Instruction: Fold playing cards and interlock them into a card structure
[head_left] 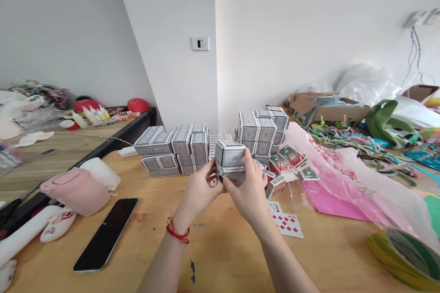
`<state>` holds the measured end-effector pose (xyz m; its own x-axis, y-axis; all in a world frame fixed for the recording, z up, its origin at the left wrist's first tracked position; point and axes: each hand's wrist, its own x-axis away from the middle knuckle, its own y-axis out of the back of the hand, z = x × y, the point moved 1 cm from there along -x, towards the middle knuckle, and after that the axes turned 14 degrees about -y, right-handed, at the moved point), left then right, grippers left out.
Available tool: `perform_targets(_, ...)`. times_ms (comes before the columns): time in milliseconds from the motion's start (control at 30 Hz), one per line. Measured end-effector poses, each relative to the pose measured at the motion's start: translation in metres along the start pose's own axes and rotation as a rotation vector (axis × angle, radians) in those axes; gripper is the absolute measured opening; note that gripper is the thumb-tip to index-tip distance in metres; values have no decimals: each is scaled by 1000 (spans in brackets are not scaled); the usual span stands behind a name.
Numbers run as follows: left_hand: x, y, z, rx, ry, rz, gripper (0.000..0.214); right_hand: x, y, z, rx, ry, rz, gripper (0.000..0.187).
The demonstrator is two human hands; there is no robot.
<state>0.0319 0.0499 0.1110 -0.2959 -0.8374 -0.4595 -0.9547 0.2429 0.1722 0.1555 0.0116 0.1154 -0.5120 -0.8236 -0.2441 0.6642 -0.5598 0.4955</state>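
Note:
Both my hands hold a small stack of grey-patterned card boxes (230, 161) above the wooden table (220, 256). My left hand (200, 190), with a red string at the wrist, grips the stack's left side. My right hand (248, 190) wraps its right side, fingers closed on it. Behind stand two piles of the same grey boxes, a low one (172, 149) to the left and a taller one (263, 132) to the right. Loose playing cards (288, 224) lie face up just right of my right wrist.
A black phone (107, 233) and a pink pouch (75, 191) lie at the left. Pink plastic bags (343, 178), coloured cords (347, 139), cardboard boxes (326, 109) and tape rolls (405, 252) crowd the right. Red-backed card boxes (292, 160) sit by the tall pile.

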Motion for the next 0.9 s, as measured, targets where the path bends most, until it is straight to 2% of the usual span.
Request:
perform_targets(267, 1, -6, 0, 36, 8, -7, 48, -6, 6, -2, -38, -46, -3, 80)
perform_targets(467, -1, -1, -4, 94, 19, 56, 51, -18, 17, -13, -114, -18, 145, 82)
perform_targets(600, 0, 5, -1, 107, 70, 148, 53, -17, 19, -15, 44, 64, 214, 94)
perform_targets(733, -1, 11, 2, 122, 83, 197, 54, -14, 13, -15, 259, 102, 210, 114)
perform_targets(900, -2, 12, 2, 131, 76, 197, 54, -11, 7, -13, 293, 142, 202, 116)
